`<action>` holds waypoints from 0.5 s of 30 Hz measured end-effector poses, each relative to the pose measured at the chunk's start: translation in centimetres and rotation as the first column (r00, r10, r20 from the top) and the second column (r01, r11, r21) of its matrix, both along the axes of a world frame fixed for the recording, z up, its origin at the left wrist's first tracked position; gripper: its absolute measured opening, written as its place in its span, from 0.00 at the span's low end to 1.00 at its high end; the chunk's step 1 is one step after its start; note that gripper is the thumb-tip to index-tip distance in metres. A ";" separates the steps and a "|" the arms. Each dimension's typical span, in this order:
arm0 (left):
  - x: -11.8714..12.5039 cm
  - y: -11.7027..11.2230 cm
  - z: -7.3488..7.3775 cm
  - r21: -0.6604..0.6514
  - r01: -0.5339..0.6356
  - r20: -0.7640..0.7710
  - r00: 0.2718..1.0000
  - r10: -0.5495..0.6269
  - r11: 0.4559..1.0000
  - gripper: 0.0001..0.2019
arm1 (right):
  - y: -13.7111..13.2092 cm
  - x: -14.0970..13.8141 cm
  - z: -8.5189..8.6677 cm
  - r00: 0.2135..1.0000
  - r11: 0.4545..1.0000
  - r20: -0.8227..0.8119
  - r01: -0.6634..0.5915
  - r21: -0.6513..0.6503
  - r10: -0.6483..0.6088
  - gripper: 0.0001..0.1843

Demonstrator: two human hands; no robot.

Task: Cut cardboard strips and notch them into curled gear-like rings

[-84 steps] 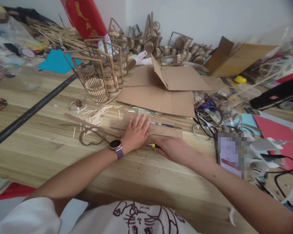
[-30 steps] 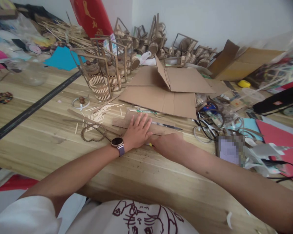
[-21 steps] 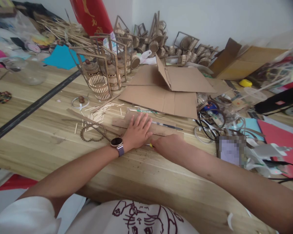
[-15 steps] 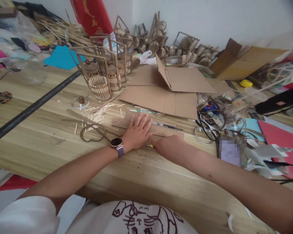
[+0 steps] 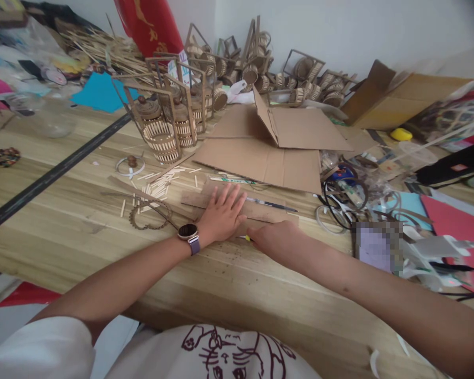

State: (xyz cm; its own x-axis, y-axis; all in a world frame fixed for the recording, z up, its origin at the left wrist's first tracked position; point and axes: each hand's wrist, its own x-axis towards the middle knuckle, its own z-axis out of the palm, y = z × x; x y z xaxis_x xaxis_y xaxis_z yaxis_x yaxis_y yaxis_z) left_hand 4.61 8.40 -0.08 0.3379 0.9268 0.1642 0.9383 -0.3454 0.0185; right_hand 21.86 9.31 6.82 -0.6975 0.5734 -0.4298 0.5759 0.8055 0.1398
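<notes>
My left hand (image 5: 223, 213) lies flat with fingers spread, pressing a piece of brown cardboard (image 5: 256, 210) to the wooden table. A watch is on that wrist. Close beside it, my right hand (image 5: 274, 234) is closed around what looks like a utility knife (image 5: 248, 238); only a bit of yellow and a thin tip show, pointing left at the near edge of the cardboard. The rest of the tool is hidden in the fingers. A dark pen (image 5: 274, 204) rests on the cardboard, just beyond both hands.
Left of my hands lie a notched cardboard ring (image 5: 150, 215) and scattered short sticks (image 5: 160, 181). Small stick-sided baskets (image 5: 161, 142) stand behind. A folded cardboard sheet (image 5: 260, 158) lies ahead. On the right are cables (image 5: 342, 202), a pixelated device (image 5: 375, 247) and red paper (image 5: 454, 226).
My right hand and the yellow tool have shifted slightly to the right along the cardboard's near edge. My left hand stays in place.
</notes>
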 end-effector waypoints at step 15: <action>-0.1 0.0 -0.1 -0.015 0.002 0.007 1.000 -0.002 1.000 0.29 | 0.0 0.8 -0.8 0.999 0.999 -0.046 -0.015 0.038 0.017 0.10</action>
